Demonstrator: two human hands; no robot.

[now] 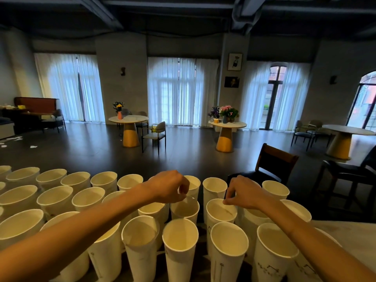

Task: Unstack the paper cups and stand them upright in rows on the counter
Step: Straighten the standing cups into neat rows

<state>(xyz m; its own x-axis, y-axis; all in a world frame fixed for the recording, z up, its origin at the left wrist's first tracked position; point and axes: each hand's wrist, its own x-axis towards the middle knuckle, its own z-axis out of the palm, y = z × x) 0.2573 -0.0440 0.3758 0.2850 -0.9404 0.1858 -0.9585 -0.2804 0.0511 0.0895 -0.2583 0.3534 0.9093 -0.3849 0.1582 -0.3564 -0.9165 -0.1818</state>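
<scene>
**Both hands setting cups into the second row from the far edge**

The rows are nearly filled: upright cups [180, 239] cover the table [350, 233] from the left edge of the frame to right of centre, and no remaining stack is in view. The step in hand looks like placing or straightening two cups in the middle of the frame. The left hand [168, 187], wrist bent down, has its fingers [183, 193] curled at the rim of one cup [185, 208]; the right hand [244, 193] pinches, fingers narrow, the far rim of the neighbouring cup [220, 212]. Whether the left fingers truly grip that rim or only touch it I cannot tell. Both forearms reach in from the lower corners, over the near rows. Next, I judge, each hand should let go straight up, so the light cups stay standing and the forearms miss the near rims
</scene>
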